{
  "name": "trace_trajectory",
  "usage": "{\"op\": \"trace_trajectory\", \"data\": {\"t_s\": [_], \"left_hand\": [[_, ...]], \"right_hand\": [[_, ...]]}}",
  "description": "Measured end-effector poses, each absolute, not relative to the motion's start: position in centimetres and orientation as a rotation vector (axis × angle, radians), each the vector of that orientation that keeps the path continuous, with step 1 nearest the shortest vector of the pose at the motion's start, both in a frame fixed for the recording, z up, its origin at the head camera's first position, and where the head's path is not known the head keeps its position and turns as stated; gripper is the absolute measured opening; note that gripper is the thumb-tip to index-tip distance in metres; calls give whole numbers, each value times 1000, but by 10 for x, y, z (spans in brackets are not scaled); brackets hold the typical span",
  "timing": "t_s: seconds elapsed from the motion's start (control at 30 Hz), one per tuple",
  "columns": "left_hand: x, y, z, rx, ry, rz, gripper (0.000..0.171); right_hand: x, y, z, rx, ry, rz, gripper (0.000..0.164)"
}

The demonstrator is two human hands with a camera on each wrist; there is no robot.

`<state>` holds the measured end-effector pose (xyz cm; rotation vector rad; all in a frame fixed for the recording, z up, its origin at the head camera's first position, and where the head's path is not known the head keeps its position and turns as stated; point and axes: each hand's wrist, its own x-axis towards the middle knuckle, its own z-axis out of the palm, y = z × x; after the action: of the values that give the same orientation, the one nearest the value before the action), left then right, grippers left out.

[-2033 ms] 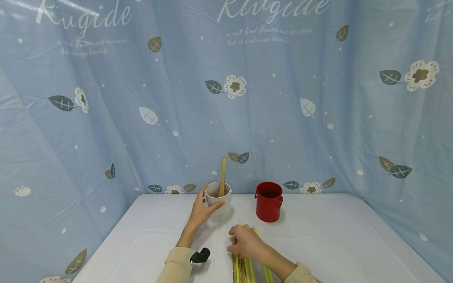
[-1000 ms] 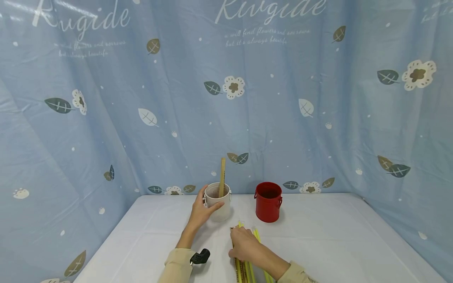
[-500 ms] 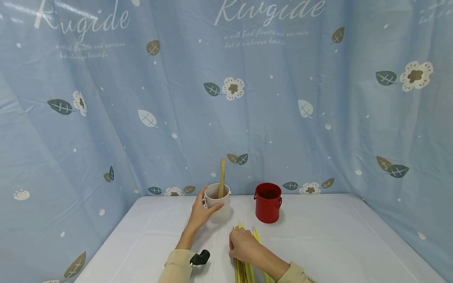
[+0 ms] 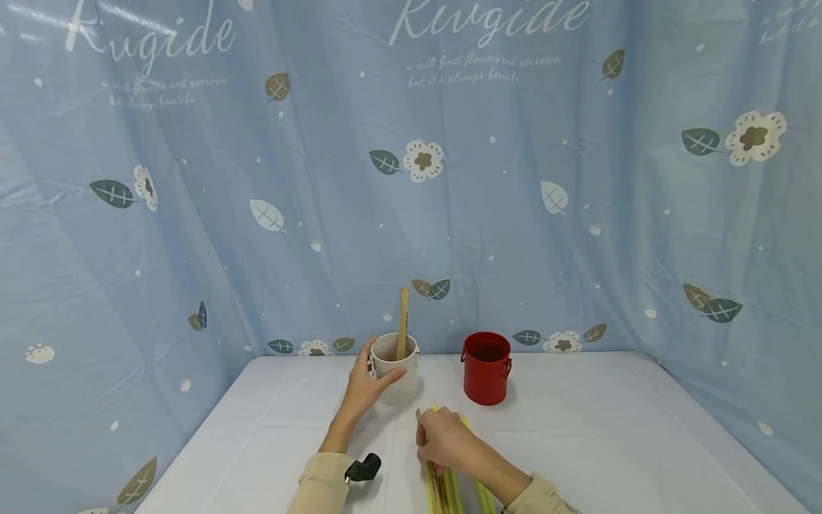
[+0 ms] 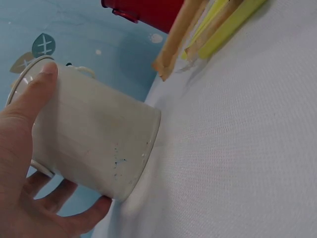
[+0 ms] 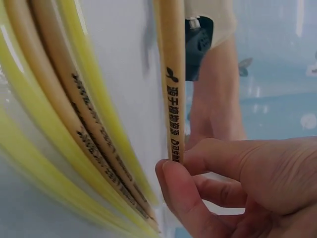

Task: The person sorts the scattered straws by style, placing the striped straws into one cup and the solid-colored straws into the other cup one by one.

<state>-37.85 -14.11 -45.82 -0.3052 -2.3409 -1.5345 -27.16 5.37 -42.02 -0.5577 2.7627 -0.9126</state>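
Pale blue curtain (image 4: 321, 178), printed with leaves and flowers, behind a white-covered table (image 4: 578, 442). Right hand (image 4: 446, 437) low over the table, thumb and fingertip pinched narrow on a tan tube (image 6: 171, 49) near its far end; long axis running back from the fingers toward the person, tip pointing away and a little left. Beyond that tip, slightly left, near but apart: a white pail (image 4: 399, 385), upright, with a standing tan tube (image 4: 403, 325) inside. Left hand (image 4: 364, 385) nearer to it, thumb and fingers curved round its wall. Red pail (image 4: 486, 382) further right, touched by neither hand. Beneath and beside the right hand, yellow tubes (image 6: 74, 29) and other tan tubes (image 6: 49, 34), roughly parallel.

Along the pinched tube, a sprout-like logo and black Chinese characters, apparently 源于植物资源, then partly covered by the thumb; similar print on the loose tan ones, too blurred to read. On the curtain, "Rivgide" in large script, with "u will find flowers and sorrows but it's always beautiful" below, last letters faint.
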Motion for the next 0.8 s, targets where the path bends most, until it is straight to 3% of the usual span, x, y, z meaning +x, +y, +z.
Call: {"op": "trace_trajectory", "data": {"t_s": [0.33, 0.5, 0.63, 0.8], "left_hand": [[-379, -141, -460, -303, -2350, -1520, 95], [-379, -141, -460, -303, -2346, -1527, 96], [-379, -141, -459, -307, -2344, -1536, 96], [-379, -141, -458, -309, -2341, -1540, 96]], "right_hand": [[-282, 64, -412, -636, 2745, -1144, 4], [-287, 68, -405, -687, 2783, -1209, 5], [-292, 72, -395, -638, 2816, -1258, 14], [-299, 76, -386, -590, 2880, -1301, 41]]}}
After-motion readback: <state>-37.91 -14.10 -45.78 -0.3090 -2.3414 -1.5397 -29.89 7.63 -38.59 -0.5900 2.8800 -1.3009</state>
